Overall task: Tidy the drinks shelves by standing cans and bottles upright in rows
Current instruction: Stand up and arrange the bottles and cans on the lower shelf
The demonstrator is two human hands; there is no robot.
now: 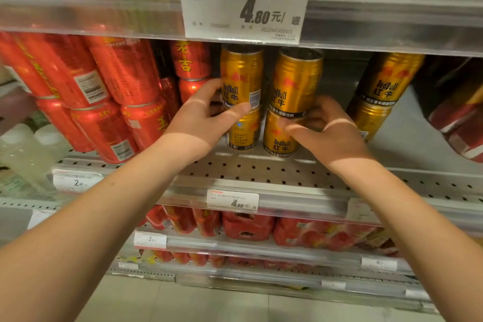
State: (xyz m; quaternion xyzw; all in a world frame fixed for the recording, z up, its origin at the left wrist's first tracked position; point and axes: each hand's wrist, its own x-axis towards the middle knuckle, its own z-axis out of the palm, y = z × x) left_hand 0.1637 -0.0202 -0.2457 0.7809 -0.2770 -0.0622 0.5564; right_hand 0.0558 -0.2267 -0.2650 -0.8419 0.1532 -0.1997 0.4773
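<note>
The left hand [206, 117] grips the top gold can [241, 73] of a two-high stack near the front edge of the perforated shelf [261, 168]. Its fingers [206, 87] curl round the can's left side and the thumb lies across the label. Just beside it, the right hand [334, 131] clasps the second stack [295, 86] at the seam where the upper can sits on the lower, with the thumb across the lower can's shoulder and the fingers curled round the right side. Which of those two cans it actually holds cannot be told. The hands hide the joins of both stacks, and the rail above cuts off the left can's top. A third gold stack [386, 81] stands apart toward the shelf's right edge. Red cans [122, 70], two high, crowd the left part, and pale bottles [21, 149] blur at the far left. A price tag [244, 6] hangs on the rail overhead.
</note>
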